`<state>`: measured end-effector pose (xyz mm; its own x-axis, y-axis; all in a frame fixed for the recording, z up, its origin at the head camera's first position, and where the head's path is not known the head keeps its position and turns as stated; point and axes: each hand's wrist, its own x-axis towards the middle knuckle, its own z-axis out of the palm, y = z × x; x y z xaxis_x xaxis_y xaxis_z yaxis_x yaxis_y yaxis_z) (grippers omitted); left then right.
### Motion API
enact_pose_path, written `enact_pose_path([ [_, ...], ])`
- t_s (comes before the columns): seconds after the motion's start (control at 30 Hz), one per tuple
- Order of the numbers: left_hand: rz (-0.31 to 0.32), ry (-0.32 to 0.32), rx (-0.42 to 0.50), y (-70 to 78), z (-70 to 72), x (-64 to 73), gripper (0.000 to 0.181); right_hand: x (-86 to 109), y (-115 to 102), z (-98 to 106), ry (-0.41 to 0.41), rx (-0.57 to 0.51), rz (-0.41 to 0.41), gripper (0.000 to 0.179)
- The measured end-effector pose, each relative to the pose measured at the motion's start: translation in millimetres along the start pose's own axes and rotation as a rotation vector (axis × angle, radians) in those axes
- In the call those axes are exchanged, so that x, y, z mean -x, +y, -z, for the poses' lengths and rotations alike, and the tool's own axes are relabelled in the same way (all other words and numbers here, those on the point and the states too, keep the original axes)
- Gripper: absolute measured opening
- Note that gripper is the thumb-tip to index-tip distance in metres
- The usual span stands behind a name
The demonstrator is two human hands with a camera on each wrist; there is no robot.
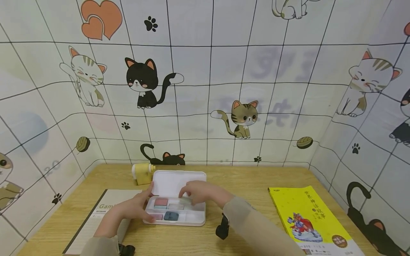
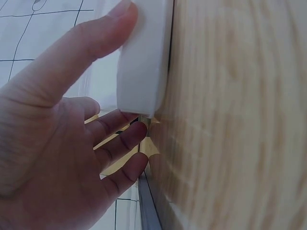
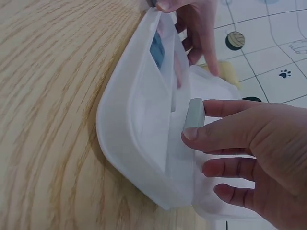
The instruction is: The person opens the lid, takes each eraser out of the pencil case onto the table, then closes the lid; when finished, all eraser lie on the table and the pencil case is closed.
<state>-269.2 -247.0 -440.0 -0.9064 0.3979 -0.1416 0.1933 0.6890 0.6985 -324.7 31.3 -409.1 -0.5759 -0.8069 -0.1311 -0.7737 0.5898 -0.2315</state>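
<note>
A white plastic case (image 1: 200, 218) lies on the table with its lid (image 1: 179, 177) folded back. In its compartments are a pink-and-blue block (image 1: 161, 203), a whitish block (image 1: 175, 206), a dark blue block (image 1: 171, 216) and a pink block (image 1: 157, 216), partly covered. My left hand (image 1: 132, 207) holds the case's left end, thumb at the front corner and fingers along the side toward the lid. Over the back compartment, my right hand (image 1: 203, 192) pinches a small pale grey-green block (image 3: 195, 113) between thumb and fingertip; the remaining fingers (image 3: 235, 167) are bent below the lid side.
A notebook (image 1: 112, 199) lies at the left, partly under the left forearm. Behind the case's left side stands a yellow and white object (image 1: 142, 174). A yellow book (image 1: 307, 209) lies at the right. Cat-patterned cloth (image 1: 198, 135) encloses the table's back and sides.
</note>
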Motion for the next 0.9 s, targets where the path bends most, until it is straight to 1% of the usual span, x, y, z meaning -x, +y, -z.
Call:
enact_pose_path([
  [0.13,-0.014,-0.001,-0.013,-0.2,-0.5,-1.8,0.129,12.1,5.8,0.5,0.022,-0.098,-0.007,0.046],
  [0.3,0.002,-0.001,-0.014,-0.8,-0.8,-1.6,0.13,29.2,13.9,-0.1,0.035,-0.294,-0.047,0.043],
  [0.43,-0.009,-0.001,-0.019,-0.4,-0.3,-0.2,0.131,43.6,19.7,-1.4,0.065,-0.416,-0.079,0.044],
  [0.6,-0.006,-0.003,-0.012,0.8,0.1,0.6,0.132,60.5,27.6,-5.0,0.114,-0.497,-0.096,0.044],
  [0.7,-0.006,-0.007,-0.012,2.2,-0.1,0.9,0.131,70.9,33.3,-6.7,0.142,-0.542,-0.087,0.043],
  [0.8,-0.012,-0.012,-0.017,3.8,-0.5,1.7,0.13,81.8,41.4,-8.3,0.176,-0.547,-0.083,0.043],
  [0.9,-0.009,-0.016,-0.002,5.3,-0.2,2.6,0.129,92.8,50.1,-9.0,0.213,-0.53,-0.099,0.043],
])
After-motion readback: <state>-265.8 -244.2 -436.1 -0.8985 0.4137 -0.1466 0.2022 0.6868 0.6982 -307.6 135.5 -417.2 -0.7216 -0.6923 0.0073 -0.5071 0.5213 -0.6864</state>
